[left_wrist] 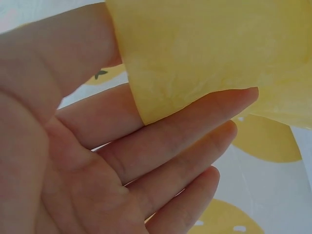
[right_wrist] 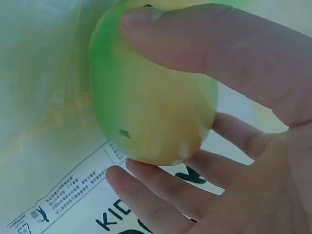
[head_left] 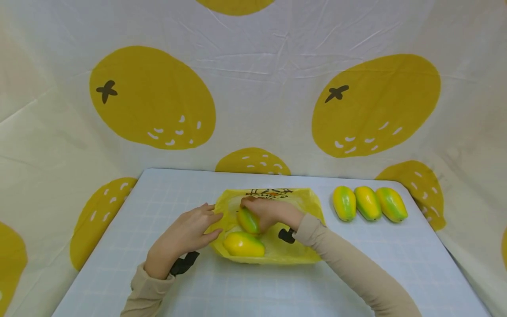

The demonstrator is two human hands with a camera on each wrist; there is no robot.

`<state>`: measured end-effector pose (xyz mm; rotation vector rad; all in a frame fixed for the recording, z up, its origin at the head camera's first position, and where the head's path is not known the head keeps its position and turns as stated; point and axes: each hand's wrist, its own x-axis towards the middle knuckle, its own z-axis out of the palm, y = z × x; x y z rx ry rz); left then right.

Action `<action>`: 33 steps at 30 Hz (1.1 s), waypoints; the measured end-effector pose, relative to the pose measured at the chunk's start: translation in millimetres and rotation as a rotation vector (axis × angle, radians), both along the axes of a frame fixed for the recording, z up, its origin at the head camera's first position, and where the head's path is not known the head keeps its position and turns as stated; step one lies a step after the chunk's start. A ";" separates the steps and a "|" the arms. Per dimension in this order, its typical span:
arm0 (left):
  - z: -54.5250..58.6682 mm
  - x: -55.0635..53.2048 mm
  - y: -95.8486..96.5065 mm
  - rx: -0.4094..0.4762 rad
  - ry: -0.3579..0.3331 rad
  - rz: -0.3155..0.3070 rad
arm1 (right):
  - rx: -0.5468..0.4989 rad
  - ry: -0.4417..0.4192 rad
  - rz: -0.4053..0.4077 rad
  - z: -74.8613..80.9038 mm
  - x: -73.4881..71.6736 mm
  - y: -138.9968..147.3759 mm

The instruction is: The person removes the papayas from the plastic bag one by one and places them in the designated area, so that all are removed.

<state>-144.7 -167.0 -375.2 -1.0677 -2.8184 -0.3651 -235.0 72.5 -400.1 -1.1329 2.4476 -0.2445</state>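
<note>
A yellow plastic bag (head_left: 285,253) lies with its mouth spread wide on the table. Inside it my right hand (head_left: 266,213) holds a yellow-green papaya (head_left: 248,221); in the right wrist view the thumb lies across the papaya (right_wrist: 151,107), the fingers beneath and beside it. Another papaya (head_left: 243,245) rests in the bag near its front edge. My left hand (head_left: 190,231) is at the bag's left rim, its fingers mostly straight. The left wrist view has the bag's edge (left_wrist: 195,53) covering the tips of the thumb and one finger, while the other fingers lie in front.
Three more papayas, a left one (head_left: 344,203), a middle one (head_left: 368,203) and a right one (head_left: 391,204), stand in a row at the table's back right. Behind the table (head_left: 285,290) hangs a white cloth (head_left: 261,101) printed with large yellow fruit.
</note>
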 end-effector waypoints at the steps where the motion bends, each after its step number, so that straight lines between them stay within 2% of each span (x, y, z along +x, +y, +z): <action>1: 0.1 0.0 -0.1 0.001 -0.003 0.002 | 0.003 0.000 -0.001 0.3 0.1 1.4; 11: -1.1 0.6 -1.0 0.004 -0.015 0.017 | 0.050 -0.012 -0.057 5.4 6.3 17.7; 16: -1.2 0.0 -0.1 0.001 -0.022 0.021 | 0.054 0.012 -0.047 12.6 11.9 27.5; 21: 0.7 -0.1 -0.3 -0.003 -0.033 0.031 | 0.007 -0.018 -0.039 24.2 18.8 37.3; 28: 0.4 -0.3 0.6 -0.006 -0.041 0.026 | -0.107 -0.006 -0.004 36.9 31.6 50.9; 33: 0.5 -0.5 1.6 -0.001 -0.042 0.014 | -0.184 -0.032 -0.031 47.1 45.3 64.3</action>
